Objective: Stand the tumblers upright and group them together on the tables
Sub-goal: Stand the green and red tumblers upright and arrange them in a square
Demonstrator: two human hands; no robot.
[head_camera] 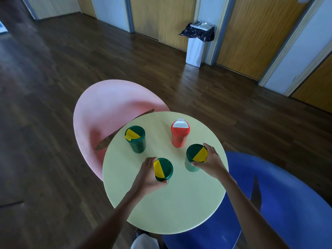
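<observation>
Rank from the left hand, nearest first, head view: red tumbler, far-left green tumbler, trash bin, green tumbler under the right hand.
From the left hand:
1. Far-left green tumbler, upright on the yellow table, up and slightly left. The green tumbler under the right hand, to the right, is too close to call against it.
2. Red tumbler, far right side of the table.
3. Trash bin, against the back wall.

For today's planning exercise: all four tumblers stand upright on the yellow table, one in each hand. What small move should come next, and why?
Probably slide the two held green plastic tumblers inward toward the red plastic tumbler. The left hand and right hand already grip them, and all tumblers stand apart on the round yellow table.
</observation>
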